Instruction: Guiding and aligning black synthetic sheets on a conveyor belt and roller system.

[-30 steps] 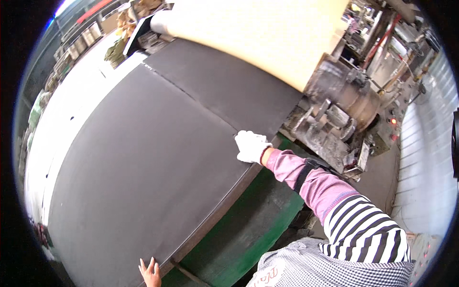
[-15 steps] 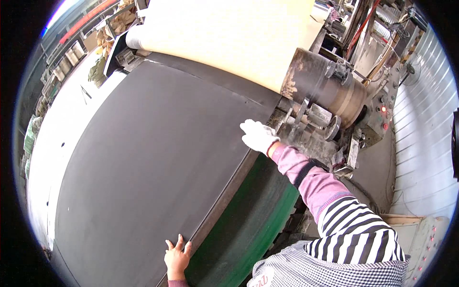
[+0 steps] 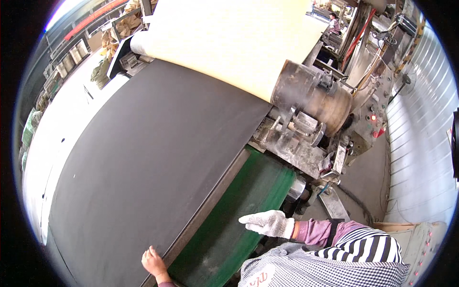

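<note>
A wide black rubber-like sheet [image 3: 138, 153] stretches from the roller machine down to the lower left. My bare left hand [image 3: 153, 264] is at its right edge, fingers bent over the surface, one sticking out from the others; nothing shows in its grip. My right hand [image 3: 267, 224] wears a white knit glove. Its fingers point left, stretched out together and holding nothing, over the green belt [image 3: 224, 210] beside the sheet. From this view I cannot tell whether the glove touches the belt.
Pale yellow material [image 3: 215, 43] covers the roller at the far end. A worn metal drum [image 3: 311, 95] and gear parts [image 3: 306, 126] stand to its right. Beyond them are a control panel [image 3: 375, 110] with a lit red lamp, a fan [image 3: 404, 81] and a distant person [image 3: 333, 24].
My right hand has moved off the sheet, back toward me and over the green belt. My left hand has slid left and nearer, its fingers now more bent. The view has shifted slightly.
</note>
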{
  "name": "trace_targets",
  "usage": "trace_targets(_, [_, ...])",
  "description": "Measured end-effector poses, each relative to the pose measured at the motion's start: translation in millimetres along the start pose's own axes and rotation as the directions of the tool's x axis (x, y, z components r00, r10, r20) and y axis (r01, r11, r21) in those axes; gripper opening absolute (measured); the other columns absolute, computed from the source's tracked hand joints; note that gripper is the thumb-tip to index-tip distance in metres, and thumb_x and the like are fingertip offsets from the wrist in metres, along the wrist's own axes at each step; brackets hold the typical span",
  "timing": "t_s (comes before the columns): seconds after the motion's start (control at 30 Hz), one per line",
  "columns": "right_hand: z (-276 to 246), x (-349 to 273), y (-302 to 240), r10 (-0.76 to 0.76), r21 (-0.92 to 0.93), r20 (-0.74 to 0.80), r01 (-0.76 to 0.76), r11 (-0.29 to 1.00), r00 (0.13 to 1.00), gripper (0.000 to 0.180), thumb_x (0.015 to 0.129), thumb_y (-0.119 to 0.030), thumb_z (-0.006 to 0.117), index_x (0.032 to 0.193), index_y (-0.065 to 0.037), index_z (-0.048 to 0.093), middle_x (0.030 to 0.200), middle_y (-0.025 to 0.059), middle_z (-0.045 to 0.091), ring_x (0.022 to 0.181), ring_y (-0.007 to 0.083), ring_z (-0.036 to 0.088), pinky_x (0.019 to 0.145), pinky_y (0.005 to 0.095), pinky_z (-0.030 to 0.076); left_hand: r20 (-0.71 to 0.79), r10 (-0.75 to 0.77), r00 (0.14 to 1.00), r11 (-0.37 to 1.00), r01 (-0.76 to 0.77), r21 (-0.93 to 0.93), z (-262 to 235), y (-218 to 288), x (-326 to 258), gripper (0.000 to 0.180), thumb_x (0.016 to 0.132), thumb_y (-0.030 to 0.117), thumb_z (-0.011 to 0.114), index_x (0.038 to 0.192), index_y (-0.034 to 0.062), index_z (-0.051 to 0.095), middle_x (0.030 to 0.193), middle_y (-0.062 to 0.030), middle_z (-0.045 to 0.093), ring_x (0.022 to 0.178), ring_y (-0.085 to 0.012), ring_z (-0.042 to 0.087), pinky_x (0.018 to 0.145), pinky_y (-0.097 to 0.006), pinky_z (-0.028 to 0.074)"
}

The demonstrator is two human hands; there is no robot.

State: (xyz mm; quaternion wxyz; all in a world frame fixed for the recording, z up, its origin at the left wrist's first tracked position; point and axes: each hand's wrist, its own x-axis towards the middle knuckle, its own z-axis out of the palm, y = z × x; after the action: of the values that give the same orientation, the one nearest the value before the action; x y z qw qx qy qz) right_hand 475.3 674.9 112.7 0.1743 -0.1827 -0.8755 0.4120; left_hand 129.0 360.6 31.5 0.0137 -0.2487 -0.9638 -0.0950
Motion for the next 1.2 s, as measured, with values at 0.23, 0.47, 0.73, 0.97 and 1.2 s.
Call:
trace_targets(0.23, [-2.1, -30.4, -44.5, 0.503, -0.023, 0.378, -0.535, 0.844, 0.777, 0.026, 0.092, -0.029, 0.057, 0.104, -0.009, 0.067, 0.078, 0.0052, 0.069, 0.062, 0.0109, 0.064, 0.06, 0.0252, 0.051, -0.324, 0.041, 0.945, 0.998, -0.027, 0.049, -27.5, -84.7, -68.4, 0.033, 0.082, 0.028, 0.063, 0.057, 0.0059, 0.063, 0.061, -0.0112, 0.061, 0.062, -0.0296, 0.062, 0.059, -0.042, 0.048])
trace_targets(0.47, [24.0, -52.9, -50.1, 0.573, -0.022, 0.261, -0.589, 0.808, 0.777, 0.018, 0.087, -0.015, 0.056, 0.077, -0.002, 0.063, 0.053, 0.0048, 0.056, 0.044, 0.0107, 0.053, 0.044, 0.0283, 0.043, -0.177, -0.115, 0.977, 0.99, 0.127, 0.058, -10.5, 40.4, -48.8, 0.061, 0.083, 0.061, 0.052, 0.067, 0.0037, 0.069, 0.074, -0.0154, 0.063, 0.074, -0.0311, 0.061, 0.072, -0.042, 0.044])
trace_targets(0.73, [38.2, -22.1, -88.7, 0.189, -0.065, 0.451, -0.179, 0.982, 0.873, 0.019, 0.09, -0.028, 0.055, 0.097, -0.013, 0.065, 0.088, 0.0072, 0.067, 0.08, 0.0252, 0.066, 0.069, 0.0332, 0.052, 0.037, 0.006, 0.999, 0.981, 0.002, -0.196, -59.7, 35.2, -39.8, 0.065, 0.089, 0.048, 0.055, 0.124, -0.0059, 0.047, 0.078, -0.0251, 0.065, 0.077, -0.0423, 0.065, 0.069, -0.049, 0.052])
trace_targets(0.97, [12.9, -42.4, -61.1, 0.357, -0.22, 0.481, -0.284, 0.933, 0.801, 0.033, 0.095, -0.044, 0.044, 0.104, -0.018, 0.062, 0.094, 0.0079, 0.067, 0.086, 0.0303, 0.065, 0.075, 0.0409, 0.049, 0.016, -0.101, 0.995, 0.983, 0.103, -0.151, -16.7, -114.8, -68.0, 0.063, 0.093, 0.037, 0.054, 0.138, -0.0041, 0.038, 0.092, -0.0176, 0.066, 0.088, -0.0344, 0.06, 0.08, -0.046, 0.046])
trace_targets(1.2, [3.5, -72.0, -44.8, 0.432, -0.203, 0.433, -0.381, 0.902, 0.791, 0.033, 0.095, -0.046, 0.044, 0.103, -0.019, 0.06, 0.091, 0.0072, 0.065, 0.085, 0.0266, 0.064, 0.075, 0.0372, 0.049, 0.071, 0.102, 0.992, 0.992, -0.097, -0.079, 4.2, 16.0, -38.2, 0.066, 0.091, 0.047, 0.054, 0.133, -0.0034, 0.045, 0.097, -0.017, 0.065, 0.092, -0.0329, 0.059, 0.086, -0.043, 0.043])
